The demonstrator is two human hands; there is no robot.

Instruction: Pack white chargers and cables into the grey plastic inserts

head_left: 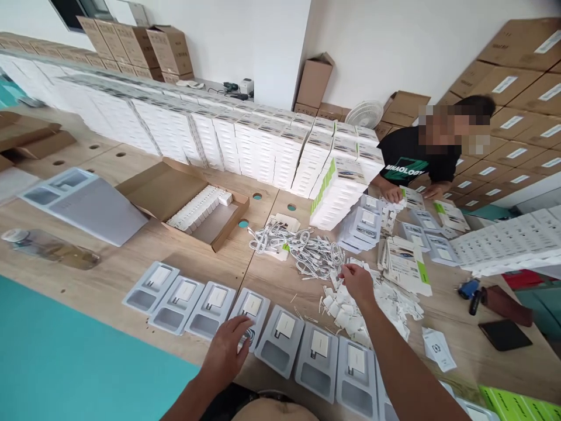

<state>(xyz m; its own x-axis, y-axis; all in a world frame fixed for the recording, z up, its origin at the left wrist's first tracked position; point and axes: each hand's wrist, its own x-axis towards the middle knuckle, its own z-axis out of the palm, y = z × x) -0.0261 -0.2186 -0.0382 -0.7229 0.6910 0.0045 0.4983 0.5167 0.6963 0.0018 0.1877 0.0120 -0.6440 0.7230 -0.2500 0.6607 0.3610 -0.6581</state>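
Note:
My left hand point(227, 349) is over one of the grey-white plastic trays point(262, 323) in the front row. Its thumb and fingers close around a coiled white cable point(249, 336) at the tray's lower compartment. In that tray's upper part lies a white charger box or card point(253, 304). My right hand point(359, 285) reaches to the right edge of a pile of white cables point(313, 255). Its fingertips are pinched together there; what lies between them is mostly hidden. Below that hand spreads a heap of small white pieces point(346, 310).
An open carton point(214, 237) of white adapters stands left of the cables. Long stacks of white boxes point(254, 146) line the table's back. A co-worker point(407, 158) handles boxes at the right. A bottle point(52, 250) lies at the left.

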